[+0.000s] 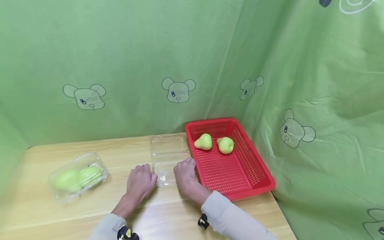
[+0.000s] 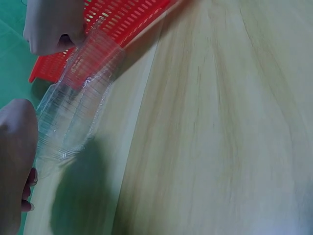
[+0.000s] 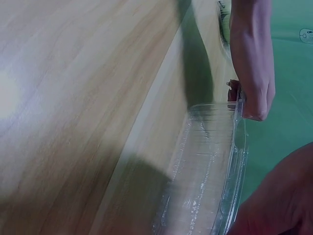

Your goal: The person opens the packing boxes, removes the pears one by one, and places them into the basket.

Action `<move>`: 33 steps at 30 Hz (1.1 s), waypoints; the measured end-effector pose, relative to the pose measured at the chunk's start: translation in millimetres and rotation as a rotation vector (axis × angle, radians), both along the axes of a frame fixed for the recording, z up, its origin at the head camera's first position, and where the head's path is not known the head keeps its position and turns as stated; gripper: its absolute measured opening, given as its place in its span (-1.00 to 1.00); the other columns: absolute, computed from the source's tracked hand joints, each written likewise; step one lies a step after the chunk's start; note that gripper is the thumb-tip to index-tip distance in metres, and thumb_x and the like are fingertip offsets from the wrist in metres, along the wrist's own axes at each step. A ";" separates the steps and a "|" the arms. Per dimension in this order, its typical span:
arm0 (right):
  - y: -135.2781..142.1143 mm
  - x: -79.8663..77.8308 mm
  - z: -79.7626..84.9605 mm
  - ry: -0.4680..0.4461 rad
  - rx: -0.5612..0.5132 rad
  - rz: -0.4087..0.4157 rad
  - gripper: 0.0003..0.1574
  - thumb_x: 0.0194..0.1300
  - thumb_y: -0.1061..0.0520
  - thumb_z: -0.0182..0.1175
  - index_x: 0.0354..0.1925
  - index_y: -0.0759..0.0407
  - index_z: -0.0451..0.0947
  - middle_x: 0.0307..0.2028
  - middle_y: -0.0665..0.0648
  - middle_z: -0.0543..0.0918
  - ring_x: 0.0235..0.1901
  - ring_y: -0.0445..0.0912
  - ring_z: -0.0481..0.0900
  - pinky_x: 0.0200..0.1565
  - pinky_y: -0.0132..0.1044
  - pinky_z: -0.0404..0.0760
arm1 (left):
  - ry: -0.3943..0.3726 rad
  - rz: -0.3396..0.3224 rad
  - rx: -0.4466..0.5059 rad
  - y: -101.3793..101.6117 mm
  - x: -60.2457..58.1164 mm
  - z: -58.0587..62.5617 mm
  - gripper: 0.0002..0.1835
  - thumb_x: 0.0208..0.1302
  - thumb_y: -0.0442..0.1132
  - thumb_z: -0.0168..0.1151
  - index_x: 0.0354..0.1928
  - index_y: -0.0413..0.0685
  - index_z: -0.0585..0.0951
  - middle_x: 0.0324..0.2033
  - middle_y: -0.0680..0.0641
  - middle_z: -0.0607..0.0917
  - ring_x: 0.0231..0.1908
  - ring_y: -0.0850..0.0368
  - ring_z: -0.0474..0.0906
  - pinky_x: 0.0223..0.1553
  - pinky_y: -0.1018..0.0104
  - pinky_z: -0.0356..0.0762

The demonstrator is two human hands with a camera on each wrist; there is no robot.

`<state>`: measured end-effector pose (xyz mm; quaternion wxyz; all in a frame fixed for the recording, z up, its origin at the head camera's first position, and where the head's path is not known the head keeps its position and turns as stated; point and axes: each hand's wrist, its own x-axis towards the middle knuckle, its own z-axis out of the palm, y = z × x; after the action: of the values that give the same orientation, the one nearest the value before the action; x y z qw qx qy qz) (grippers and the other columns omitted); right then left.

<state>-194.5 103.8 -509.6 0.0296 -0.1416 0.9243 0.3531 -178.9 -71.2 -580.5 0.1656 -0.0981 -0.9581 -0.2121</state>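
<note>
An opened, clear plastic clamshell box (image 1: pixel 169 169) lies between my hands, its lid folded back towards the curtain. My left hand (image 1: pixel 140 180) grips the box's left end with curled fingers; the right wrist view shows this hand (image 3: pixel 254 93) at the box's rim. At the opposite end, beside the red basket, my right hand (image 1: pixel 186 173) holds the rim, its fingertips mostly hidden. Through the clear walls (image 2: pixel 80 105) the tabletop shows, with nothing inside. Two green pears, one on the left (image 1: pixel 204 141) and one on the right (image 1: pixel 225 145), lie in the basket.
The red perforated basket (image 1: pixel 253 193) stands at the right of the wooden table (image 1: pixel 167 220). On the left sits another clear box (image 1: pixel 96 159) with green pears (image 1: pixel 67 180) inside. A green curtain (image 1: pixel 133 51) with bear faces hangs behind and at the sides.
</note>
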 end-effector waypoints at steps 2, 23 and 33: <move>-0.7 0.0 -0.5 -0.004 0.014 -0.012 -0.68 0.33 0.21 0.13 -0.58 0.05 0.43 -0.63 0.00 0.19 -0.51 -0.12 0.14 -0.43 -0.32 0.22 | 0.007 0.002 0.002 2.2 -0.9 -0.5 -0.76 0.30 -0.22 0.11 -0.53 -0.02 0.37 -0.63 -0.01 0.39 -0.52 0.06 0.29 -0.40 0.20 0.40; 0.0 0.6 2.6 0.048 -0.058 0.072 -0.81 0.34 0.10 0.26 -0.19 0.07 0.79 -0.45 0.05 0.70 -0.48 -0.07 0.49 -0.46 -0.31 0.44 | -0.123 0.055 0.107 16.5 3.9 7.4 -0.64 0.56 -0.05 -0.03 -0.42 -0.08 0.47 -0.55 -0.06 0.50 -0.47 0.02 0.40 -0.30 0.09 0.52; -12.8 -9.2 7.4 0.274 -0.269 0.294 -0.89 0.22 0.12 0.34 -0.40 -0.01 0.79 -0.52 0.00 0.74 -0.50 -0.16 0.59 -0.54 -0.41 0.58 | -0.098 0.065 0.113 3.4 6.2 18.9 -0.63 0.57 -0.03 -0.05 -0.38 -0.08 0.50 -0.51 -0.07 0.53 -0.43 -0.01 0.42 -0.28 0.09 0.51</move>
<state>-203.7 91.0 -502.2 -0.1670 -0.2282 0.9278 0.2434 -172.7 -67.8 -561.6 0.1305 -0.0468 -0.9543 -0.2648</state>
